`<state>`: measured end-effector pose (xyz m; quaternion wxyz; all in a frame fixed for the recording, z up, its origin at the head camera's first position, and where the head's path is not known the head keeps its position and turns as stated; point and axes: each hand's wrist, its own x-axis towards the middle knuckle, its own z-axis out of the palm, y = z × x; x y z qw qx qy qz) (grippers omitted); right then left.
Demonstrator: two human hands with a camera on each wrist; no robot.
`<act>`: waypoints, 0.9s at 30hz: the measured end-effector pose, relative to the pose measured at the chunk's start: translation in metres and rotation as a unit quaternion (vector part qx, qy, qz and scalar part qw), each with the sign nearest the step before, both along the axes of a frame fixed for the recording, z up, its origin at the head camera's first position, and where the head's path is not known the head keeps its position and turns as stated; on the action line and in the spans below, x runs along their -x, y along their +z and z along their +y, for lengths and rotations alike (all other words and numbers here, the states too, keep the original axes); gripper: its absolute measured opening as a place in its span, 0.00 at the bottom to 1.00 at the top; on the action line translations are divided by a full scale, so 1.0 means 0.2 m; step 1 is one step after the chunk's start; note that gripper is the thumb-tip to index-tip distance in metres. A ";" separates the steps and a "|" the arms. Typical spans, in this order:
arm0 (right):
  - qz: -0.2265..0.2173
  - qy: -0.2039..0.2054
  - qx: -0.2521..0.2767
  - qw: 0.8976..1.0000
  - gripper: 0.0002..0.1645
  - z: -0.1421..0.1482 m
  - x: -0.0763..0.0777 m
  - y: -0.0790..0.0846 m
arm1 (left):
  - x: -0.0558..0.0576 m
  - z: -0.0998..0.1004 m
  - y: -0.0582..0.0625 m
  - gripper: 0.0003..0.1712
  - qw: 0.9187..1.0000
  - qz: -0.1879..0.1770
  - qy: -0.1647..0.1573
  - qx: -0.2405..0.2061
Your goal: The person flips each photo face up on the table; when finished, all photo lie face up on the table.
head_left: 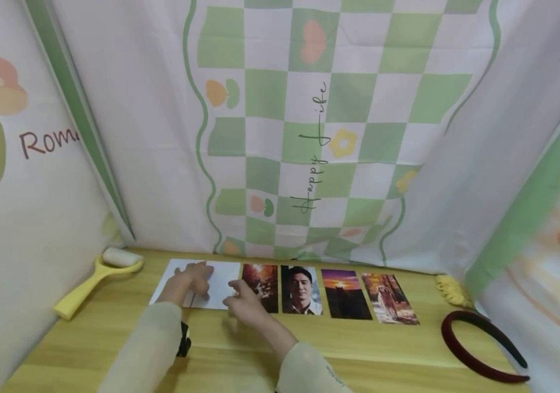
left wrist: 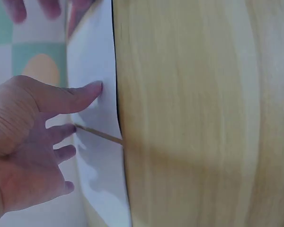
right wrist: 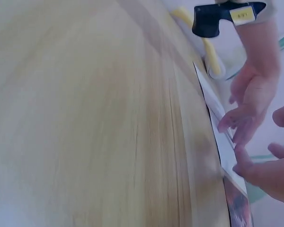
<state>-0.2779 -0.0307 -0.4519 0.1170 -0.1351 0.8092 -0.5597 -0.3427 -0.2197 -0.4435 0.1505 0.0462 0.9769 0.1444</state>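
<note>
Two blank white cards lie side by side at the left end of a row on the table, the left card [head_left: 164, 284] and the right card [head_left: 223, 270], with a narrow strip of wood between them. My left hand [head_left: 192, 281] spreads over the pair, its thumb [left wrist: 87, 94] above the right card near the gap. Fingertips of my right hand [head_left: 248, 308] are at the right card's right edge, fingers slightly bent and apart. Right of it lie picture cards: red autumn trees [head_left: 262, 278], a portrait [head_left: 301, 292], a sunset [head_left: 346, 295] and a dog [head_left: 389, 300].
A yellow-handled roller [head_left: 90, 281] with a white head lies at the table's left. To the right are a dark red headband [head_left: 466, 355] and a yellow fluffy item [head_left: 454, 290]. A checked curtain [head_left: 309, 136] hangs right behind the card row.
</note>
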 end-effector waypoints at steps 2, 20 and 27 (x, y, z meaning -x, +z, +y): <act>-0.017 -0.014 0.009 1.000 0.34 -0.01 -0.01 0.01 | 0.00 -0.03 -0.01 0.47 1.000 -0.008 0.007 -0.010; -0.189 -0.046 0.229 0.954 0.42 0.01 0.02 0.00 | 0.00 -0.02 -0.02 0.47 1.000 -0.003 0.011 -0.005; -0.189 -0.050 0.240 0.951 0.42 0.01 0.03 -0.01 | 0.01 -0.03 -0.04 0.48 1.000 -0.009 0.025 -0.010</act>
